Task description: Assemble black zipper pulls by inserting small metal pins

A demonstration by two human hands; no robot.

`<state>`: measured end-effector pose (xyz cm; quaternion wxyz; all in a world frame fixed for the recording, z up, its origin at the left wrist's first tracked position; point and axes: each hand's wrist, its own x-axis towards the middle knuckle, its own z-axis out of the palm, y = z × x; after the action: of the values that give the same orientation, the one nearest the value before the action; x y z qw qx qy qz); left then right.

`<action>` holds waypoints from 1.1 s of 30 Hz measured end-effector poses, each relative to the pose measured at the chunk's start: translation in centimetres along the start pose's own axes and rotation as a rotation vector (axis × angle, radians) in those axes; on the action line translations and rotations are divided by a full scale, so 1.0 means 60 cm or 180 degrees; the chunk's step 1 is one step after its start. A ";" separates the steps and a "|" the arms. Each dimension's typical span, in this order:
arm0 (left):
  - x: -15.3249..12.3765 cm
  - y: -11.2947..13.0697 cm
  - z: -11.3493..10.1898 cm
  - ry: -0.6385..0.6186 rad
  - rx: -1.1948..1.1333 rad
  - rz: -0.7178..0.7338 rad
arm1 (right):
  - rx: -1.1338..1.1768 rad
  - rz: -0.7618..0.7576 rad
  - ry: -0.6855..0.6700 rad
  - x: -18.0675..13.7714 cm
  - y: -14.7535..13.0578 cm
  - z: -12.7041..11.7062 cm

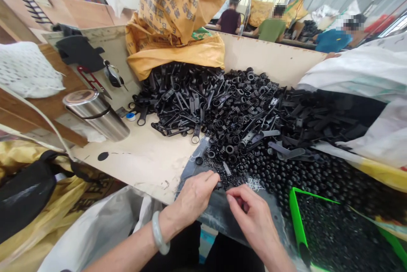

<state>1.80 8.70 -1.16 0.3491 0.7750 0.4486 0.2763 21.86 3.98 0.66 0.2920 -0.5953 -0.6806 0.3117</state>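
Small black plastic parts lie on a dark sheet at the near table edge, where both hands meet. Left hand — a pale bangle on its wrist — pinches one part between thumb and fingers. Right hand is curled, fingertips together; whether it holds anything cannot be told. Behind spreads a heap of black parts. A steel flask lies far left — a green tray sits right.
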 end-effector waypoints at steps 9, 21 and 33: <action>0.002 0.012 -0.020 0.0235 -0.0513 -0.0222 | 0.1401 0.0358 0.0569 -0.008 0.000 0.020; -0.030 0.086 -0.011 0.0688 -0.3881 -0.1973 | 0.2402 0.0433 0.0287 0.001 -0.030 0.050; -0.044 0.084 -0.007 0.0810 -0.4278 -0.2225 | 0.2409 0.0526 0.0606 -0.006 -0.025 0.074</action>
<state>2.87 4.67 2.77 0.7579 0.1716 0.4399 0.4501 17.55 3.12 -1.01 0.5264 -0.5246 -0.4374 0.5063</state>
